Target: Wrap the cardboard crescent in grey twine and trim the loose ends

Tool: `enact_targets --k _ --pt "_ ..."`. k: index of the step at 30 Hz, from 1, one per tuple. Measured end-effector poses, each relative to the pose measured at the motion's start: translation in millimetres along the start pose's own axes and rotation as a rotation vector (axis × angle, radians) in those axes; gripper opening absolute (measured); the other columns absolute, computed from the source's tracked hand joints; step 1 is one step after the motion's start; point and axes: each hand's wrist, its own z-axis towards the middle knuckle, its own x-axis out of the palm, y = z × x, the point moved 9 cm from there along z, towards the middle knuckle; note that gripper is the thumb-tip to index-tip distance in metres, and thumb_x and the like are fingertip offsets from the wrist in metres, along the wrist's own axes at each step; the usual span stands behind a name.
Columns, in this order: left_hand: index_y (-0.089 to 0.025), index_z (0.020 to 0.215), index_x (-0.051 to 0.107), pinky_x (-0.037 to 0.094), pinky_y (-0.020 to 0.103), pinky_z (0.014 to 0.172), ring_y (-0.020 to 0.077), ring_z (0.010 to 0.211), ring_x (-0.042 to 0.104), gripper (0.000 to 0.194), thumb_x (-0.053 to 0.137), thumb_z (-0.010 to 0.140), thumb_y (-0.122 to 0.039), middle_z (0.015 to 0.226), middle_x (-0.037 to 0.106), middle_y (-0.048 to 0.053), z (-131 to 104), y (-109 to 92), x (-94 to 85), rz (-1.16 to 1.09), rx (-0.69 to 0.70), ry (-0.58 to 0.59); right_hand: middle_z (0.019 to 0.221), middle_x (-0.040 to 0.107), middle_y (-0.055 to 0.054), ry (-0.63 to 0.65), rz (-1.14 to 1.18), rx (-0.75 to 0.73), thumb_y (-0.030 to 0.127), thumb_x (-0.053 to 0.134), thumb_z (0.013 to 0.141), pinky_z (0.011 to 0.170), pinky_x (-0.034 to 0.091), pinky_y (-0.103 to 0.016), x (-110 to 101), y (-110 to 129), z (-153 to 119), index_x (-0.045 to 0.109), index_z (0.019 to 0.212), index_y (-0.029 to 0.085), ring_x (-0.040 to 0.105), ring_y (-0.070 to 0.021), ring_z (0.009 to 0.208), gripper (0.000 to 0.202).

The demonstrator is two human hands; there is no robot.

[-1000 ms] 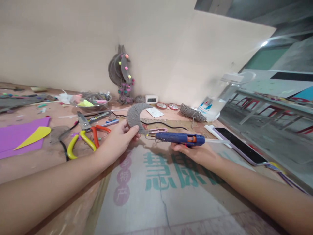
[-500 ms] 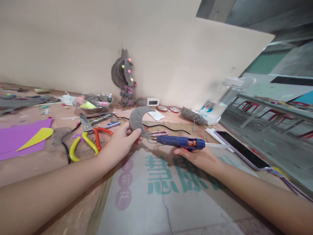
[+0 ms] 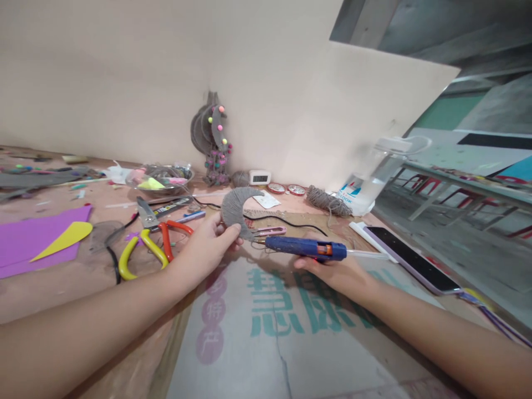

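Pinched in my left hand (image 3: 220,238) is a grey crescent (image 3: 236,209) wrapped in yarn, its upper tip pointing right. My right hand (image 3: 328,269) grips a blue hot glue gun (image 3: 305,247), with a clear glue stick (image 3: 369,254) sticking out of its back end. The gun's metal nozzle meets the crescent's lower tip, where a thin loose strand hangs. Most of my right fingers are hidden behind the gun. Below both hands lies a printed cardboard sheet (image 3: 233,354).
Scissors (image 3: 147,213) with yellow handles, orange-handled pliers (image 3: 166,241) and purple sheets (image 3: 39,244) lie left. Behind stand a bowl (image 3: 160,188), a decorated grey hanging (image 3: 211,138), a timer (image 3: 260,177), a yarn skein (image 3: 328,200) and a plastic bottle (image 3: 366,180). A phone (image 3: 411,257) lies right.
The whole view has shifted slightly, so most things sit a little lower in the picture. Both hands keep their holds, and the nozzle stays at the crescent's lower tip.
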Motion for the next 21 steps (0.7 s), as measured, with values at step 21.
enact_targets --k 21 --pt "-0.016 0.083 0.053 0.042 0.018 0.051 0.0082 0.053 0.054 0.015 0.057 0.078 -0.030 0.061 0.059 -0.003 0.4 0.7 -0.6 0.010 0.006 0.005 0.061 0.053 0.003 0.002 0.024 -0.083 0.038 0.067 0.067 0.054 0.044 -0.024 1.3 2.4 0.0 0.053 0.069 0.022 0.052 -0.0134 0.057 0.021"
